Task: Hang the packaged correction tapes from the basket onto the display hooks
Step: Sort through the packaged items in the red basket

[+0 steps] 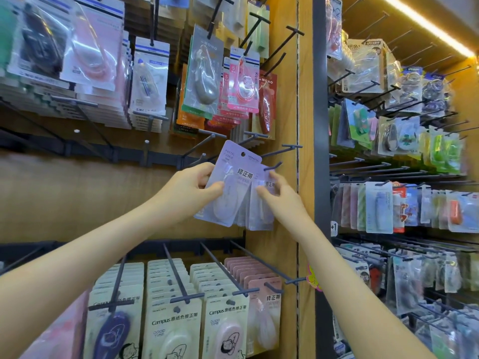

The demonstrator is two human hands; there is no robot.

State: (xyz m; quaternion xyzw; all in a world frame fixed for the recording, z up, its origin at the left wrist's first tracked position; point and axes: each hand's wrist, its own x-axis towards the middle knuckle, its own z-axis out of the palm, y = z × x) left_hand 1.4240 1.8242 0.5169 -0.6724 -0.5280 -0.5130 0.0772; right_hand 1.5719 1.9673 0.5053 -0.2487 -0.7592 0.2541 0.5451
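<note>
My left hand (190,189) grips a lilac packaged correction tape (233,161) by its left edge, tilted to the right, its hang hole at the top free of any hook. Just to its right, my right hand (278,193) pinches a second lilac pack (260,216) with more packs behind it, at the tip of a dark display hook (273,166). Whether those packs hang on that hook is unclear. Bare hooks (285,149) stick out around the packs. The basket is out of sight.
Filled hooks of MONO correction tapes (204,73) hang above. Rows of Campus packs (173,322) hang on long hooks below my arms. A wooden post (305,125) divides this bay from another display of packaged goods (378,206) on the right.
</note>
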